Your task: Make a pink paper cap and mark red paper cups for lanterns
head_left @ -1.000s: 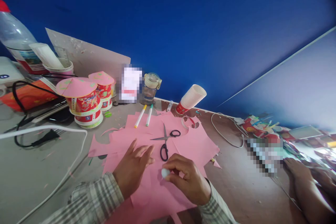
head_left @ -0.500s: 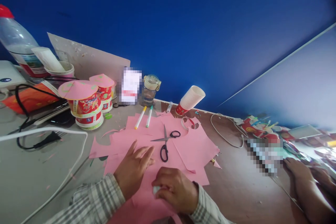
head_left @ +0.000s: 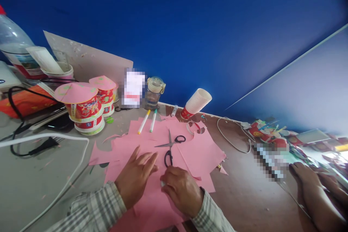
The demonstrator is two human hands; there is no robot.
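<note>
My left hand (head_left: 136, 177) rests on overlapping pink paper sheets (head_left: 154, 206), fingers stretched out and nothing in them. Just to its right, my right hand (head_left: 183, 190) is closed over the same paper. A small whitish piece (head_left: 162, 183) peeks out between its thumb and fingers; its kind is hidden. Beyond my right hand lie scissors (head_left: 169, 145) with black handles, blades parted, on the paper. Further back on the sheets are a yellow-capped marker (head_left: 144, 121) and a green-capped marker (head_left: 153, 120).
At left stand red paper cups with pink cone tops (head_left: 84, 107) and white cables (head_left: 84, 156). A phone (head_left: 134, 87), a lidded water jar (head_left: 154, 92) and a leaning cup stack (head_left: 196, 103) stand near the blue wall. Another person's arms (head_left: 312, 188) reach in at right.
My right hand has moved slightly away from me, up to the scissors' lower handle. My left hand stays spread in place. The whole view has shifted a little.
</note>
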